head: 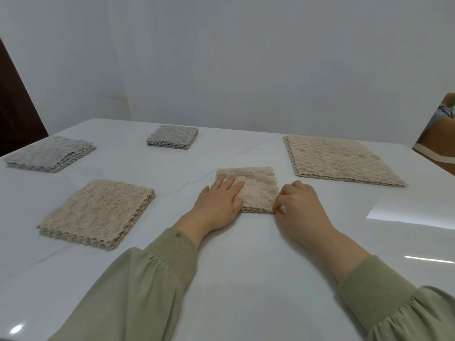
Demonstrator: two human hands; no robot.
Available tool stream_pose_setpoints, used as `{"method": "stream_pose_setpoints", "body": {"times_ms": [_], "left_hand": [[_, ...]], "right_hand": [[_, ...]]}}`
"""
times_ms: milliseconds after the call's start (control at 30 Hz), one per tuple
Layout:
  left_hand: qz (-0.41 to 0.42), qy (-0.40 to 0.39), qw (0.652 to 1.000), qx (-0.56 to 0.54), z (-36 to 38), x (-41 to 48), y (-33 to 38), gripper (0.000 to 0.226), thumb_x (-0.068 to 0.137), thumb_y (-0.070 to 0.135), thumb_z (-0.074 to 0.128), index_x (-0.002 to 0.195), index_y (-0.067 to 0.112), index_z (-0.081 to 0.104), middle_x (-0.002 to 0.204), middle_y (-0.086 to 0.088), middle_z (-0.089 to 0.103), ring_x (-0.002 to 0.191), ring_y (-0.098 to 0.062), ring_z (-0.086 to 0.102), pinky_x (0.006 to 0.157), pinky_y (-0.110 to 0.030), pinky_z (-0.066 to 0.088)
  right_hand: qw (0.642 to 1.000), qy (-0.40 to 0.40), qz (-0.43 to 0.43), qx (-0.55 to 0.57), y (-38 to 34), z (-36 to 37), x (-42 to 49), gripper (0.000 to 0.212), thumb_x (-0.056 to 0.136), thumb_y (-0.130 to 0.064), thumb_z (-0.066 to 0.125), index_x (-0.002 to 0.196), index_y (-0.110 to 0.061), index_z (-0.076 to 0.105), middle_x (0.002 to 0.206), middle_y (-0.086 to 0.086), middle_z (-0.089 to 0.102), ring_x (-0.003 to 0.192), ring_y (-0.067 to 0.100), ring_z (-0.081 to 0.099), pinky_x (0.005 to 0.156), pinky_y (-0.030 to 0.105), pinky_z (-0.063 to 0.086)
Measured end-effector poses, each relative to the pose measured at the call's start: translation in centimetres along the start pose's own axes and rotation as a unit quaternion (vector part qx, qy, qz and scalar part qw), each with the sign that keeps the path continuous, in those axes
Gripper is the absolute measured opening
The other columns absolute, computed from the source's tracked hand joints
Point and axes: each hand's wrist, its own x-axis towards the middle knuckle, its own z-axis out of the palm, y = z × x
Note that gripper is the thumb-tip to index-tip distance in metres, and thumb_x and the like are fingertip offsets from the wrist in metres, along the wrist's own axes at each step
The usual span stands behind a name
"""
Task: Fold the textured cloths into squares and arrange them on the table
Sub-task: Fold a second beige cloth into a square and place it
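A small beige cloth point(258, 185) folded into a square lies in the middle of the white table point(246, 254). My left hand point(219, 200) lies flat on its left part, fingers straight. My right hand point(299, 205) sits at its near right corner, and thumb and forefinger pinch that corner. A stack of folded beige cloths point(98, 212) lies to the left. A stack of large unfolded beige cloths point(339, 159) lies at the right back. Two grey stacks lie further off: one at the far left point(51, 153), one at the back middle point(172, 135).
A pale wall stands behind the table. A dark brown panel point(14, 107) rises at the left edge. A brown box-like object point(438, 136) shows at the right edge, past the table's corner.
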Motion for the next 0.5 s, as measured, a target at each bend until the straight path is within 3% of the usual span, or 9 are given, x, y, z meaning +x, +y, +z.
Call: {"method": "stream_pose_setpoints", "body": {"times_ms": [100,167,267,400,500], "left_hand": [[-0.002,-0.003,1.000,0.007,0.0,0.1,-0.1,0.053,0.100,0.037,0.021,0.150,0.032,0.007,0.160,0.007,-0.002,0.146,-0.015,-0.006,0.117,-0.045,0.005],[0.000,-0.005,1.000,0.012,0.0,0.1,0.0,0.053,0.100,0.038,0.021,0.151,0.031,0.006,0.159,0.007,-0.003,0.146,-0.015,-0.007,0.118,-0.045,0.005],[0.000,-0.007,1.000,0.016,0.0,0.1,0.0,0.053,0.100,0.038,0.019,0.151,0.031,0.004,0.159,0.007,-0.005,0.146,-0.015,-0.009,0.118,-0.045,0.003],[0.004,-0.007,1.000,0.018,-0.1,0.1,0.0,0.054,0.100,0.038,0.019,0.151,0.029,0.004,0.159,0.006,-0.005,0.146,-0.015,-0.009,0.118,-0.045,0.003],[0.006,-0.009,1.000,0.012,-0.2,0.0,0.0,0.054,0.100,0.037,0.021,0.151,0.028,0.007,0.160,0.006,-0.004,0.146,-0.014,-0.009,0.117,-0.045,0.003]], "right_hand": [[0.994,0.093,0.048,0.038,-0.1,0.0,0.4,0.024,0.077,-0.020,0.054,0.058,-0.012,0.066,0.067,0.001,0.058,0.069,0.023,0.052,0.072,0.035,0.041],[0.981,0.171,0.061,0.065,-0.4,-0.4,1.4,0.027,0.082,-0.020,0.047,0.068,-0.008,0.067,0.073,0.004,0.061,0.072,0.025,0.054,0.077,0.032,0.038],[0.973,0.189,0.084,0.104,-1.4,-0.6,3.5,0.029,0.085,-0.014,0.041,0.089,-0.005,0.068,0.092,0.008,0.067,0.090,0.027,0.059,0.086,0.032,0.040],[0.977,0.094,0.099,0.164,-2.7,1.2,6.1,0.030,0.091,-0.005,0.043,0.114,-0.004,0.062,0.119,0.009,0.063,0.112,0.024,0.055,0.093,0.021,0.033],[0.984,-0.100,0.102,0.107,-2.0,3.7,6.6,0.040,0.097,-0.019,0.036,0.135,-0.014,0.045,0.142,0.005,0.046,0.132,0.021,0.038,0.108,0.036,0.025]]}}
